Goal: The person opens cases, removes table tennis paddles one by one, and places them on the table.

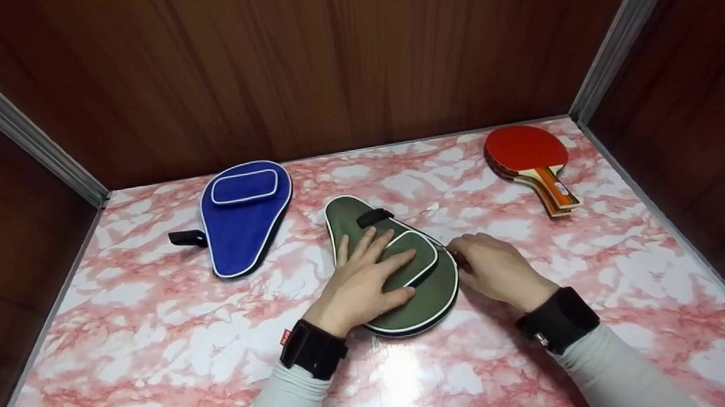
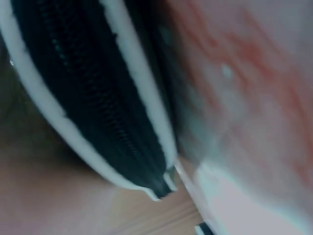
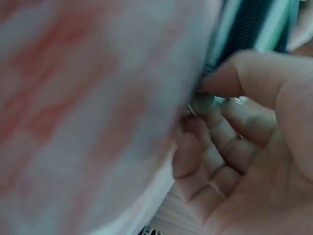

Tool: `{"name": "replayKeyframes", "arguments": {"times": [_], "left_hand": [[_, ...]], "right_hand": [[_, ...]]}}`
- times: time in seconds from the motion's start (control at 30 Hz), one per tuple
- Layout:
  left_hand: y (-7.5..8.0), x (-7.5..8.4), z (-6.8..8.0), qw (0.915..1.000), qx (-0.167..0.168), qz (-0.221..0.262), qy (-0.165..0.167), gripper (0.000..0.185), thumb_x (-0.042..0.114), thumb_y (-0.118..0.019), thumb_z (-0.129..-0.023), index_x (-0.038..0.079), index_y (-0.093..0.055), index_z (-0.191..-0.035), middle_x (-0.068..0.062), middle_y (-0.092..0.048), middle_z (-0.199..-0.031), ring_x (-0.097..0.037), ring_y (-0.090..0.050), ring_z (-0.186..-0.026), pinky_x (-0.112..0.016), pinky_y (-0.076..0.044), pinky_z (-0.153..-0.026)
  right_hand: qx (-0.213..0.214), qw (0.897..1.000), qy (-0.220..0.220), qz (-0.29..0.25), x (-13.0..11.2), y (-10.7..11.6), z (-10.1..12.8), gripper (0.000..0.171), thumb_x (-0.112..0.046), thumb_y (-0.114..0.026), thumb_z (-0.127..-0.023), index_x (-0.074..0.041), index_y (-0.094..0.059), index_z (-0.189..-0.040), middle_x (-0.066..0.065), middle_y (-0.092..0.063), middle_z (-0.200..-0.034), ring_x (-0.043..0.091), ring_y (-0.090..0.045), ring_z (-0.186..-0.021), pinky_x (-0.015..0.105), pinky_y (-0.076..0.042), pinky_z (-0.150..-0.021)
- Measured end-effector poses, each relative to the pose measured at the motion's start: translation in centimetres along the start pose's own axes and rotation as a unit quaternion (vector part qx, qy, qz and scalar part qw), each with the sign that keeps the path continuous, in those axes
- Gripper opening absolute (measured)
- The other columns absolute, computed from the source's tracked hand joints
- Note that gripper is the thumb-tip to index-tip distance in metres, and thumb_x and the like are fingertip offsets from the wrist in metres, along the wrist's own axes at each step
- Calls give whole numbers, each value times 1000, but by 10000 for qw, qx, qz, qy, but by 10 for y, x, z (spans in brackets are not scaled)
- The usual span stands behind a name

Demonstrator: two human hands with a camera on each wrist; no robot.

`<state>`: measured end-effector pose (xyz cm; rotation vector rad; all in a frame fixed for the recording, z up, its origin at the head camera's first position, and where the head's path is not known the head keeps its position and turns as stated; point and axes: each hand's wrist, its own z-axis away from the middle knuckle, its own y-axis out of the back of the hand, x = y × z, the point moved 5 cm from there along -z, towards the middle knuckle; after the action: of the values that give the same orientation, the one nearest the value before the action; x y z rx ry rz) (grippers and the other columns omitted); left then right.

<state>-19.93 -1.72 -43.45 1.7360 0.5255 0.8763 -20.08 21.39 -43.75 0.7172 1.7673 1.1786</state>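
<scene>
A green table tennis paddle case (image 1: 425, 298) with white piping lies on the table in the head view, its narrow end pointing away. My left hand (image 1: 366, 283) rests on top of it with fingers spread, partly over its outlined pocket. At the case's right edge, my right hand (image 1: 497, 268) pinches a small metal zipper pull (image 3: 203, 103) between thumb and curled fingers. The black zipper (image 3: 247, 24) runs on beyond the thumb in the right wrist view. Closed zipper teeth (image 2: 95, 83) show along the case's side in the left wrist view.
A blue paddle case (image 1: 238, 224) with a black strap (image 1: 186, 237) lies to the left. Two stacked paddles, a red one (image 1: 528, 147) on top, lie at the back right. Brown wood-look walls (image 1: 332, 70) enclose the marbled pink and white table (image 1: 160, 334).
</scene>
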Motion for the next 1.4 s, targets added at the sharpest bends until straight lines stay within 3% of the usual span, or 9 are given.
{"name": "replayKeyframes", "arguments": {"times": [0.13, 0.3, 0.43, 0.67, 1.17, 1.4], "left_hand": [[3, 10, 2, 9984, 349, -436, -15, 57, 48, -75, -102, 24, -69, -153, -21, -51, -163, -44, -42, -156, -71, -26, -125], [7, 20, 4, 9921, 774, -980, -113, 51, 43, -78, -100, 21, -75, -145, -23, -59, -150, -38, -55, -142, -57, -41, -120], [8, 24, 5, 9859, 1019, -1327, -46, 50, 44, -78, -98, 23, -77, -143, -21, -63, -146, -36, -59, -132, -50, -48, -108], [8, 24, 5, 9850, 1040, -1377, 77, 51, 48, -78, -97, 25, -77, -143, -19, -65, -146, -35, -59, -127, -48, -48, -91], [9, 25, 3, 9844, 997, -1450, 77, 51, 51, -77, -98, 27, -77, -143, -18, -65, -146, -35, -59, -125, -46, -47, -88], [8, 26, 3, 9823, 1063, -1542, 51, 51, 50, -78, -97, 26, -78, -142, -17, -65, -145, -34, -60, -124, -46, -47, -87]], "right_hand": [[284, 9991, 78, 296, 0, -1, 1, 17, -3, -77, -94, -15, -67, -87, -3, -59, -79, 25, -60, -78, 44, -49, -68], [198, 9972, 189, 698, -3, 1, 5, 17, -3, -75, -96, -14, -67, -86, 2, -62, -78, 31, -66, -78, 50, -55, -68], [63, 9961, 353, 811, -5, 3, 5, 17, -4, -73, -98, -14, -66, -86, 2, -62, -78, 31, -67, -78, 51, -56, -70], [-217, 9946, 675, 752, -7, 3, 6, 12, -8, -70, -102, -11, -70, -91, 5, -63, -86, 31, -67, -83, 50, -56, -77], [-191, 9920, 599, 1090, -14, 0, 19, 14, -11, -71, -102, -12, -69, -88, 5, -58, -79, 34, -63, -75, 49, -53, -70], [-235, 9925, 413, 1124, -21, -2, 28, 22, -11, -68, -102, -18, -64, -82, 1, -60, -69, 31, -69, -74, 49, -57, -68]]}}
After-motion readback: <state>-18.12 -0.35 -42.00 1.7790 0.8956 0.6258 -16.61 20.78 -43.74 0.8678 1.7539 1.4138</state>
